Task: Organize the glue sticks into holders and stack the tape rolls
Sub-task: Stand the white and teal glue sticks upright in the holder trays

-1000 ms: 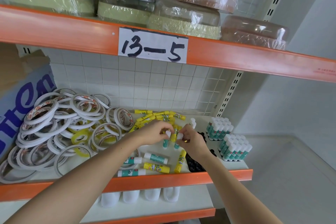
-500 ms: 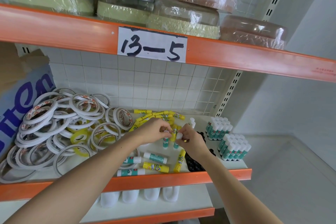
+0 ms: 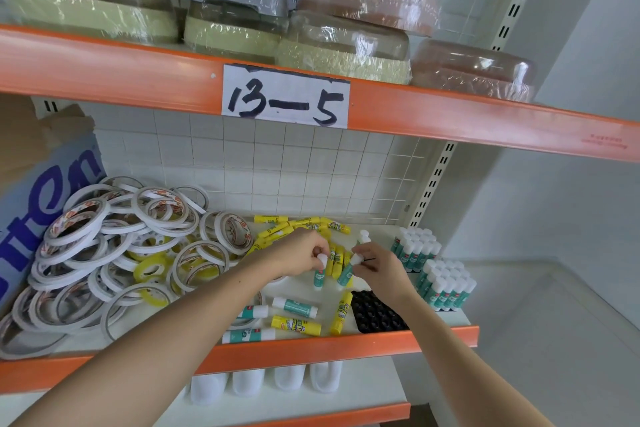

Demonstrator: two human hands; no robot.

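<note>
Head view: a green glue stick [image 3: 319,279] is pinched by the left hand [image 3: 304,258], another [image 3: 346,274] by the right hand [image 3: 379,269]. Loose tape rolls [image 3: 114,253] are heaped left of them; a black holder [image 3: 375,315] lies below the right.

Orange shelf edge [image 3: 346,345]; white tape rolls [image 3: 104,253], some yellow [image 3: 149,270]; yellow [image 3: 296,324] and teal-and-white glue sticks [image 3: 294,307]; black holder [image 3: 375,315]; white gridded back wall [image 3: 277,166].
</note>
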